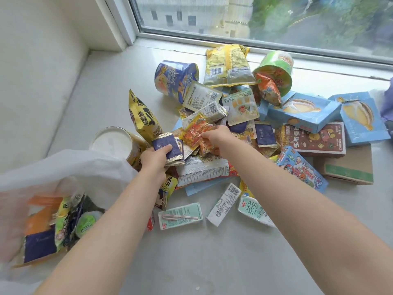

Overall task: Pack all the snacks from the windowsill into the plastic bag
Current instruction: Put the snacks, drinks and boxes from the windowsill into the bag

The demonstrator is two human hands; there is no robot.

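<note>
A heap of snacks covers the white windowsill (212, 262). My left hand (154, 159) grips a small dark-blue packet with gold edges (168, 149) at the heap's near left side. My right hand (217, 138) pinches several small orange-and-yellow packets (195, 133) in the middle of the heap. The translucent white plastic bag (63, 167) lies open at the lower left, with several packets and a jelly cup inside. Three milk cartons (180, 216) lie flat on the sill in front of the heap.
A blue noodle cup (174, 78) and a green one (274, 69) lie tipped at the back by the window frame (234, 39). Light-blue durian boxes (304, 111) and a brown box (348, 169) sit at the right. A yellow tub (119, 143) stands beside the bag. The wall closes the left.
</note>
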